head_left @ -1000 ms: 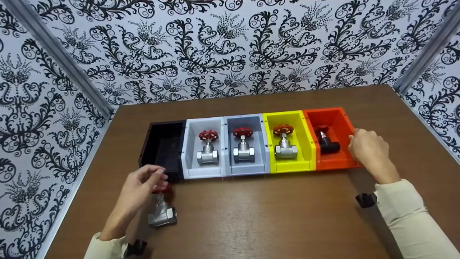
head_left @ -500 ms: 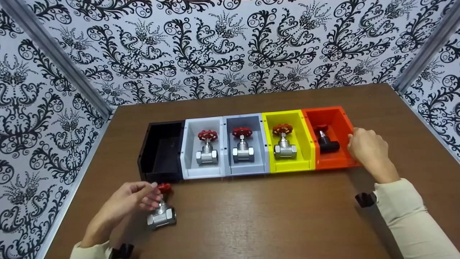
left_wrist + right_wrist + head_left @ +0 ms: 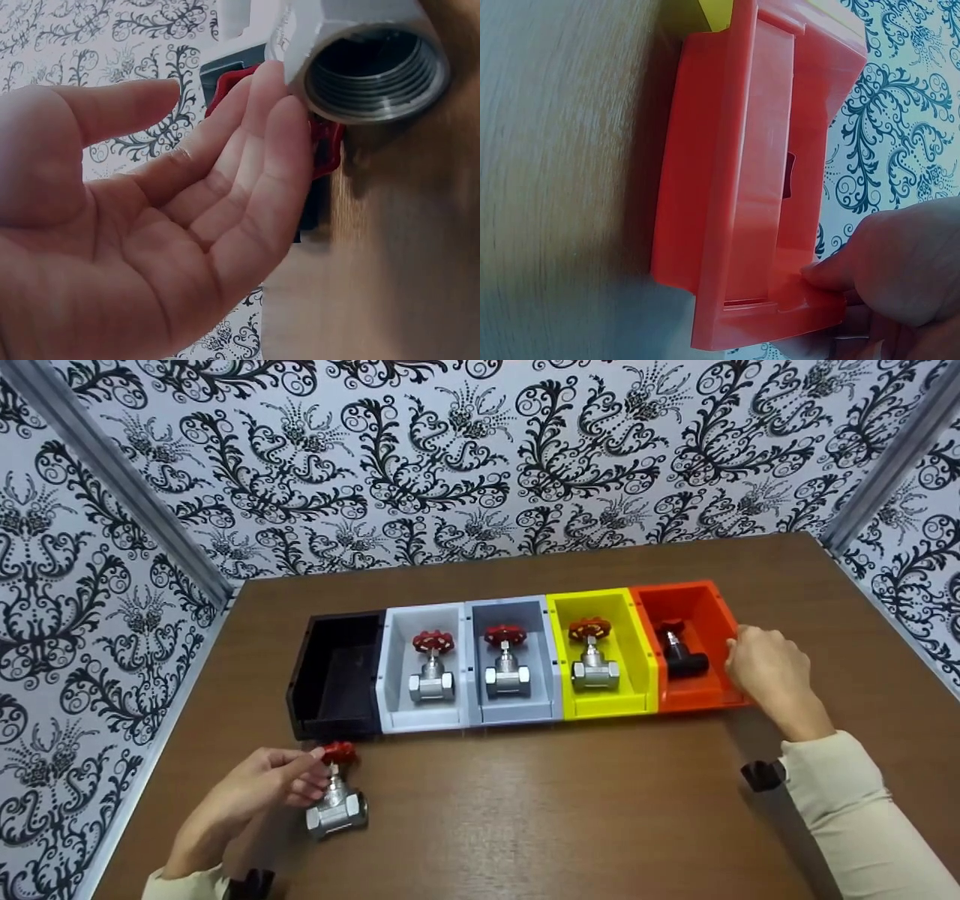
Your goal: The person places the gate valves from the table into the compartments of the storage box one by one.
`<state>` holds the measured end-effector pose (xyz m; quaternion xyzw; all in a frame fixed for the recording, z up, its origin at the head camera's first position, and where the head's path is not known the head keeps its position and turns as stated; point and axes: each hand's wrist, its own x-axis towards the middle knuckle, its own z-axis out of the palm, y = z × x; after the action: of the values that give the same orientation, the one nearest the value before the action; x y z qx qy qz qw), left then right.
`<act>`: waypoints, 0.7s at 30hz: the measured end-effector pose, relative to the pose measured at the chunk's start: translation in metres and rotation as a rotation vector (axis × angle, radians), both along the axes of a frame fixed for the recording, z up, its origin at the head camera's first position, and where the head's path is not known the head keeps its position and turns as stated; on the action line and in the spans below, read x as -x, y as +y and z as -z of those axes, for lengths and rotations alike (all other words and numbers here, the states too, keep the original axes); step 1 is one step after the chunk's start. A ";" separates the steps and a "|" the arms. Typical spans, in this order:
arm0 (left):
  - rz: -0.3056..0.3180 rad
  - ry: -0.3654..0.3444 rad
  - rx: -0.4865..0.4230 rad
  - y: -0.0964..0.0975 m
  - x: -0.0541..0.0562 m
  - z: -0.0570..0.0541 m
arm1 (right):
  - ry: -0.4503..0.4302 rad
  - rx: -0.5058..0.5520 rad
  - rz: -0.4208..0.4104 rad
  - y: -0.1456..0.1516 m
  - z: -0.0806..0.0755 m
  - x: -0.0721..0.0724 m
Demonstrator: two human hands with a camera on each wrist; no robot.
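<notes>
A gate valve (image 3: 337, 802) with a red handwheel lies on the table in front of the black bin (image 3: 335, 727). My left hand (image 3: 259, 784) is at its left side, fingertips by the stem and handwheel. In the left wrist view the thumb stands apart from the fingers (image 3: 281, 180), which reach the valve's metal body (image 3: 375, 67); whether they press on it I cannot tell. My right hand (image 3: 771, 682) grips the right wall of the red bin (image 3: 742, 172), thumb over the inner side. Inside that bin lies a black-bodied valve (image 3: 684, 660).
Joined to the black and red bins in one row are a white bin (image 3: 427, 721), a grey bin (image 3: 517, 711) and a yellow bin (image 3: 609, 708). Each of these three holds a red-wheeled valve. Patterned walls (image 3: 480, 472) enclose the back and sides of the table (image 3: 525, 810).
My left hand has come down and left from the black bin's front edge to the side of the loose valve. The right hand keeps its hold on the red bin.
</notes>
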<state>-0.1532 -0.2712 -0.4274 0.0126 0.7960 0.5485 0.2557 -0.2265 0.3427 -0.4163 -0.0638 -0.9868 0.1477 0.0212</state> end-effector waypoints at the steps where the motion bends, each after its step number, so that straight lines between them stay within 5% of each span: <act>1: -0.002 0.000 0.004 0.000 0.000 0.000 | 0.005 -0.004 0.003 0.000 0.000 0.000; 21: -0.030 -0.066 -0.044 -0.006 -0.004 0.007 | -0.009 -0.011 0.018 0.001 0.001 0.002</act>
<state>-0.1497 -0.2771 -0.4343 -0.0120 0.7749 0.5698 0.2734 -0.2285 0.3439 -0.4173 -0.0733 -0.9870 0.1415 0.0185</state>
